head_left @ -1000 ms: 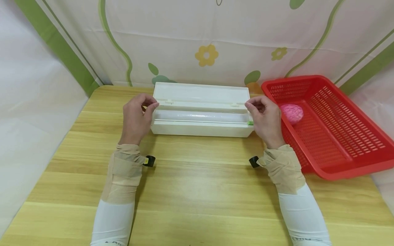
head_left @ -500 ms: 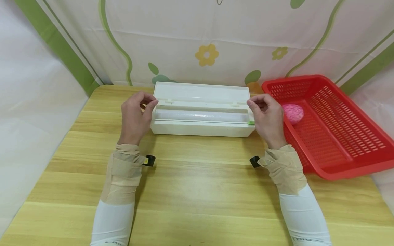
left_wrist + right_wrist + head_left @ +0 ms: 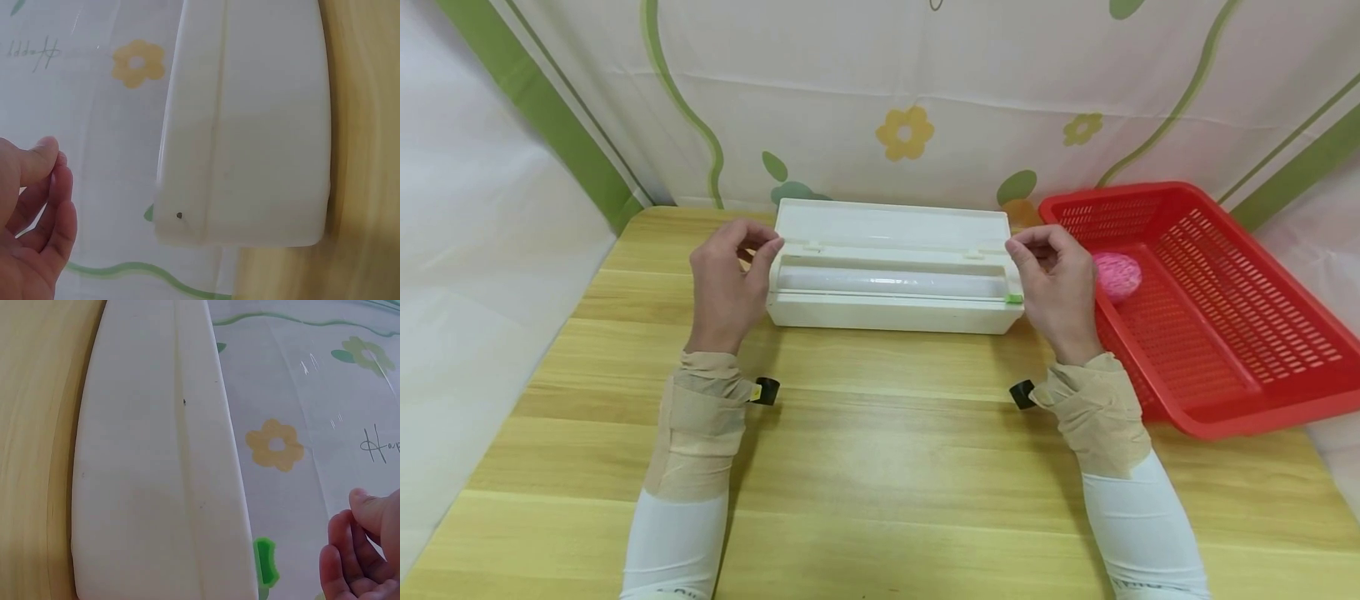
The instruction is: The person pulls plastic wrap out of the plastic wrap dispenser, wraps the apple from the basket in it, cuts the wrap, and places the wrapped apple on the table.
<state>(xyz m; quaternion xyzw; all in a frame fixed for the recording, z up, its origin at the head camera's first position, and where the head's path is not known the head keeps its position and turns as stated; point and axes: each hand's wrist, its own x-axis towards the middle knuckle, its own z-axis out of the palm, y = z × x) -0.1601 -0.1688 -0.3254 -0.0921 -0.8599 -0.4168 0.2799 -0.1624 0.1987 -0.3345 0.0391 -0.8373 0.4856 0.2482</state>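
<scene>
Head view: the white box (image 3: 895, 318) lies at twelve o'clock. Having edged apart, my left hand (image 3: 727, 287) and right hand (image 3: 1062, 292) pinch what seems clear film (image 3: 306, 366); I judge this tautens it.

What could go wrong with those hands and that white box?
There seems to be thin clear film pinched by the left hand and right hand; it might wrinkle or tear. Neither hand seems to hold the white box down, so it could slide. The right hand is close to the red basket and might bump it.
</scene>
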